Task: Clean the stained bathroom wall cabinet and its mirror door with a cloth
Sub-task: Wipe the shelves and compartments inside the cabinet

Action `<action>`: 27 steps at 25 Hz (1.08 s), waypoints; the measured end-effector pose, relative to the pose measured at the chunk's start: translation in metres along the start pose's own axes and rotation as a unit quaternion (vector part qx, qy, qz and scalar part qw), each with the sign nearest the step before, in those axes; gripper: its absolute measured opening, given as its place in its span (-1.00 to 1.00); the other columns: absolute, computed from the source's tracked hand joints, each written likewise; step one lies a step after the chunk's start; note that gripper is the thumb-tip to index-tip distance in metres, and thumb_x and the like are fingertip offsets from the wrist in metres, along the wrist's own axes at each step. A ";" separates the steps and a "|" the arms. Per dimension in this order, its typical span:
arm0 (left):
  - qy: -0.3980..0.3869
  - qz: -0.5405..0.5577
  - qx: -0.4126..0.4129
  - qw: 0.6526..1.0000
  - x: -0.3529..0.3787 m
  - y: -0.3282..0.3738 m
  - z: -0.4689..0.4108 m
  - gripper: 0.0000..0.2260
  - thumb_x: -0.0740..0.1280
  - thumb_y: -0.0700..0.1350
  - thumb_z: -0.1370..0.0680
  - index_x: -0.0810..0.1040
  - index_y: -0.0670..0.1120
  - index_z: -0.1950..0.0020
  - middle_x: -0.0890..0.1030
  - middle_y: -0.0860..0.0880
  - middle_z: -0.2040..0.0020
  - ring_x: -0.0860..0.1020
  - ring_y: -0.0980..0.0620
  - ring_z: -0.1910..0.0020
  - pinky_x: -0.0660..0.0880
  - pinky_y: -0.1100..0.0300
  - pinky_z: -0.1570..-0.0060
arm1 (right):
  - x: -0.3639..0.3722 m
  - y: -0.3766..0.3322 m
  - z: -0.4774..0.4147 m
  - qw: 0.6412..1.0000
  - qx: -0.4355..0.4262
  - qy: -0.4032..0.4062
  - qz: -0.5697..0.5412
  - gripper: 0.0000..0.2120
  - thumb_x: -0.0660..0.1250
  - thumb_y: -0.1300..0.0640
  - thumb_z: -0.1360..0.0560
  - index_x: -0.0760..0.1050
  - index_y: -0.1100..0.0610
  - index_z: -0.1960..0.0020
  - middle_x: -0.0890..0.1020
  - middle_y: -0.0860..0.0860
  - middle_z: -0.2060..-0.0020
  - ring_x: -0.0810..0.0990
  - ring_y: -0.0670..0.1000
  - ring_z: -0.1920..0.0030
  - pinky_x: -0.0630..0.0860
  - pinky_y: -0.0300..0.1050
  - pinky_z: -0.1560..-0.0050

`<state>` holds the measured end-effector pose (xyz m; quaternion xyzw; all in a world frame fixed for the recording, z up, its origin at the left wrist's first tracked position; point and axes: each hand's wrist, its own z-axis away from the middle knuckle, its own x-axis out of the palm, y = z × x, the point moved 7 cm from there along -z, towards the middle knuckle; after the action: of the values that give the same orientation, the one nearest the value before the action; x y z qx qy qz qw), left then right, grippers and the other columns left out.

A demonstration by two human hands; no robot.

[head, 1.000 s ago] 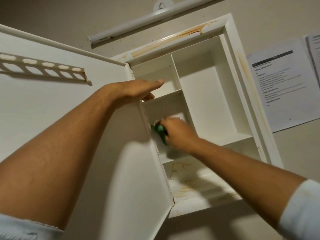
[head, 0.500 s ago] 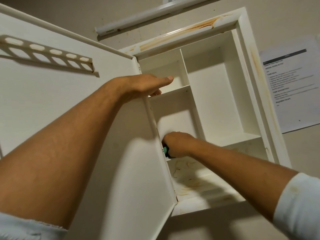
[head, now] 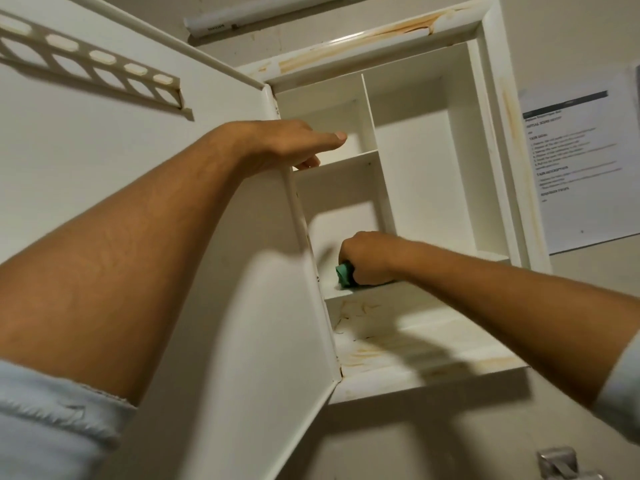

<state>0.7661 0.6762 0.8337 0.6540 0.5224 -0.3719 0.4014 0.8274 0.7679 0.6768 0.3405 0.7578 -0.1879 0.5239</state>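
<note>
Both my hands are up at the open cabinet (head: 491,133). My left hand (head: 294,143) lies over the hinged edge of the door (head: 138,126), level with the small upper compartment. The thumb is stretched straight out and a few fingertips peek from underneath. It sits where it did a second ago.

My right hand (head: 367,261) has changed. A second ago it was held a little above the shelf, pushing the green cloth (head: 344,273) toward the left wall of the middle compartment. Half a second ago it had dropped to the shelf's front edge, with the cloth nearly hidden. Now it is a closed fist resting on that shelf (head: 332,289), fingers curled tight round the cloth. A green wad pokes out on the left of the fist and touches the shelf.

My head has moved too. The cabinet now sits higher and further right in view, and a metal tap (head: 557,462) has come into the lower right corner.

Brown streaks mark the top frame (head: 398,27) and the bottom shelf (head: 398,344), just as before. A slotted rail (head: 90,64) runs across the inside of the door, and a printed sheet (head: 581,161) hangs on the wall to the right. A light tube (head: 242,19) sits above the cabinet.
</note>
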 end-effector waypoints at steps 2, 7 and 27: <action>0.004 -0.003 0.002 1.000 -0.001 -0.002 -0.002 -0.33 0.12 0.33 -0.64 0.38 -0.13 -0.55 0.55 -0.11 -0.40 0.55 -0.04 -0.29 0.38 0.06 -0.42 | 0.016 -0.016 -0.005 0.998 0.027 0.049 -0.023 -0.97 0.37 0.17 -0.53 0.57 0.11 0.04 0.62 0.06 0.12 0.59 0.11 0.12 0.48 -0.08 0.18; 0.012 -0.022 0.006 1.000 -0.002 -0.004 -0.004 -0.32 0.14 0.35 -0.62 0.50 -0.18 -0.44 0.61 -0.09 -0.32 0.58 -0.05 -0.25 0.40 -0.02 -0.43 | 0.021 -0.013 0.003 0.992 -0.009 0.012 -0.123 -0.79 0.29 0.32 -0.47 0.64 0.09 0.05 0.68 0.05 0.09 0.61 0.10 0.07 0.57 -0.03 0.09; -0.007 -0.044 0.010 0.999 0.000 0.003 0.001 -0.22 0.03 0.43 -0.60 0.41 -0.18 -0.52 0.40 -0.15 -0.53 0.36 -0.16 -0.51 0.23 -0.09 -0.52 | 0.016 -0.012 0.002 0.995 0.065 0.034 0.069 -0.92 0.30 0.24 -0.52 0.56 0.13 0.09 0.60 0.03 0.19 0.58 0.09 0.18 0.48 -0.12 0.24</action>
<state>0.7692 0.6745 0.8340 0.6316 0.5439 -0.3990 0.3822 0.8166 0.7632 0.6604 0.4311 0.7362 -0.1885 0.4864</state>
